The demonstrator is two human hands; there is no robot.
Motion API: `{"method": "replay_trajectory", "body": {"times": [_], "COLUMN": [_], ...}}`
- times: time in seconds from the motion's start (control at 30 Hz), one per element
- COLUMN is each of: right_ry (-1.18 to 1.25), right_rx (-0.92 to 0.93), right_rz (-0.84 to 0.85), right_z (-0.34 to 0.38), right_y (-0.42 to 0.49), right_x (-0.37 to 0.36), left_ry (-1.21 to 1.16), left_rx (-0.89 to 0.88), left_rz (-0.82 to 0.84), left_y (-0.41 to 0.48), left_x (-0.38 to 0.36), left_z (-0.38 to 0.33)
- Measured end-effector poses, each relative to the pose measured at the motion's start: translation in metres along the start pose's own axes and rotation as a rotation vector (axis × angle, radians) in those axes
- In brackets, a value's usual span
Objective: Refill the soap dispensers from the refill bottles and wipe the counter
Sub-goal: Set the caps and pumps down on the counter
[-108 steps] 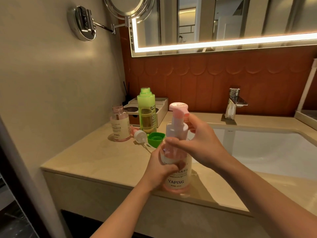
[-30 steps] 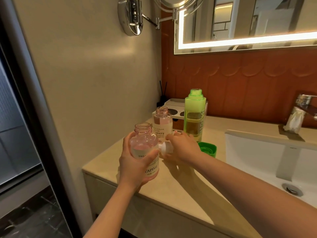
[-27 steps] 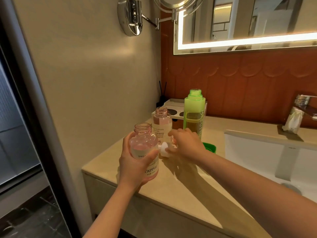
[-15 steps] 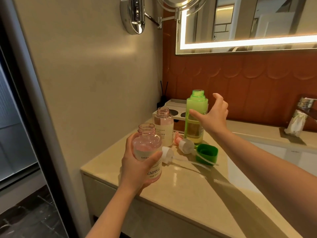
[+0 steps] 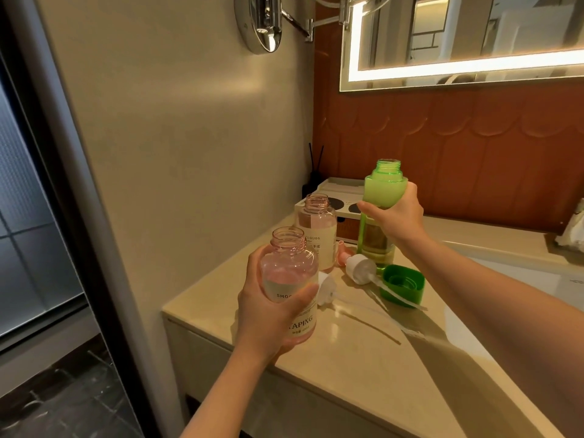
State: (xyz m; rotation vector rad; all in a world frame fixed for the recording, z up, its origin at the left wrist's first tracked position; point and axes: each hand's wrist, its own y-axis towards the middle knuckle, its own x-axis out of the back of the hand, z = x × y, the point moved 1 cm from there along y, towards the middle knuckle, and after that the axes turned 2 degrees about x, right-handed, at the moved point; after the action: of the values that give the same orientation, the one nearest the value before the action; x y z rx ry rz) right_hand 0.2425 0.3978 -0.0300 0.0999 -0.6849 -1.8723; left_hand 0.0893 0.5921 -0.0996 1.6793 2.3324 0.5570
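Clear pink round plastic dispenser bottle (image 5: 289, 279): uncapped, upright, gripped in left hand (image 5: 265, 314) over front-left corner of beige stone counter (image 5: 363, 358). Second pink dispenser bottle (image 5: 317, 235): uncapped, stands on counter behind it. Tall translucent green refill bottle (image 5: 380, 216): neck open, upright, right hand (image 5: 395, 219) around its middle. White pump head (image 5: 360, 268), second white pump head (image 5: 325, 289) and green cap (image 5: 401, 286), open side up, lie on counter.

Noting counter (image 5: 363, 358) as polished stone-look slab, smooth and glossy, throwing back light. Recording front pink bottle (image 5: 289, 270) and rear pink bottle (image 5: 317, 235) as clear tinted plastic, shiny, each carrying a matt label. Logging green bottle (image 5: 382, 191) as translucent glossy plastic; green cap (image 5: 403, 284) as opaque smooth plastic. Marking mirror bracket (image 5: 264, 23) as bright chromed metal. Listing side wall (image 5: 173, 121) as matt, tiles (image 5: 474, 147) as satin, embossed.
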Motion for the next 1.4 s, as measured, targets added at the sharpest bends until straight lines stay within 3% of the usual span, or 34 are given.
{"method": "replay_trajectory", "body": {"times": [0.63,0.97,1.4], "right_ry": [-0.019,0.077,-0.104], "right_rx": [0.186,0.260,0.334], "right_rz": [-0.113,0.006,0.125], "right_z": [0.027,0.027,0.007], "right_y": [-0.016,-0.073,-0.103], "right_x": [0.104,0.180,0.259], "left_ry": [-0.067,-0.121,-0.126], "left_rx": [0.008,-0.002,0.032], "left_rz": [0.044,0.135,0.329], "left_y": [-0.009,-0.046,-0.096], "left_x": [0.003,-0.026,-0.116], "left_z": [-0.010,-0.025,-0.058]}}
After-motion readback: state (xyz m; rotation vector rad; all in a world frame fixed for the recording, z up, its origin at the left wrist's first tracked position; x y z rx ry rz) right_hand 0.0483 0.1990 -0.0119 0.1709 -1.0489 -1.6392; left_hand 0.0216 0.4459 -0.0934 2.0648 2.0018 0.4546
